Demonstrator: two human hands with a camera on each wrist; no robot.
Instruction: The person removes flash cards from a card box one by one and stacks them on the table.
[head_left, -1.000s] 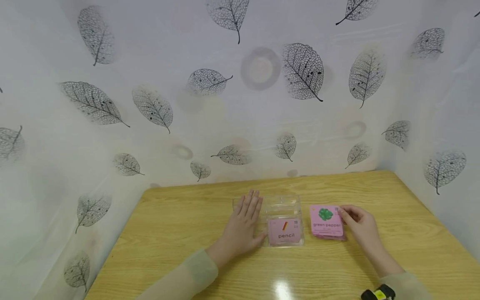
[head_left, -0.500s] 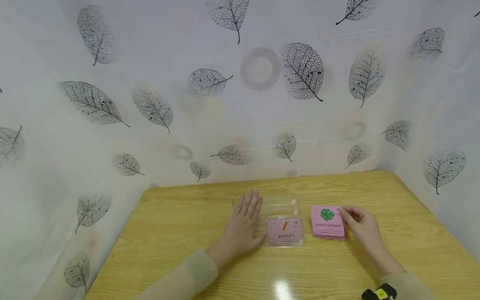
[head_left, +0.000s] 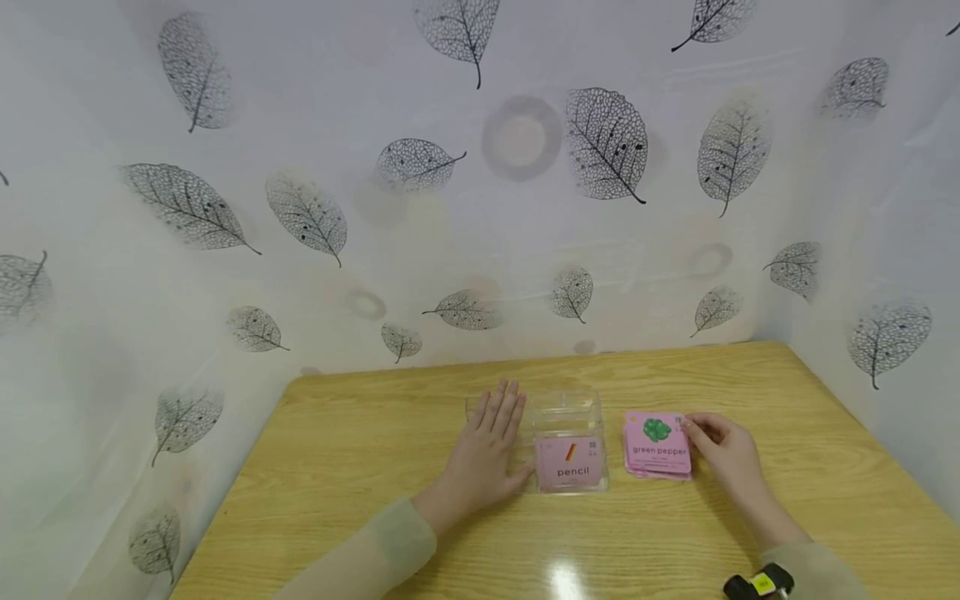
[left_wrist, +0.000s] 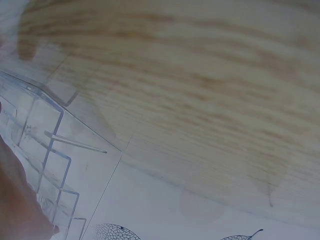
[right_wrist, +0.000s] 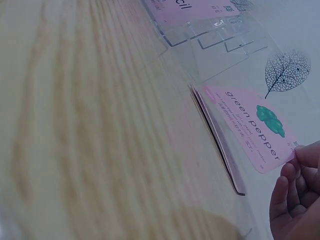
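Note:
My left hand lies with straight fingers over the left part of a clear plastic stepped holder. A pink card printed "pencil" rests in the holder's front slot. To the right, my right hand pinches a pink "green pepper" card at its upper right corner, thumb on the face. The right wrist view shows this card tilted up over a thin stack of cards on the table. In the left wrist view, the holder's tiers show beside a blurred part of the left hand.
The wooden table ends at the back against a white sheet printed with grey leaves. More of the sheet hangs along both sides. A black strap with a yellow patch sits at the right wrist.
The "green pepper" card and the right hand pinching it have shifted slightly to the right, and stack edges show along its left and lower sides. The left hand and holder stay put.

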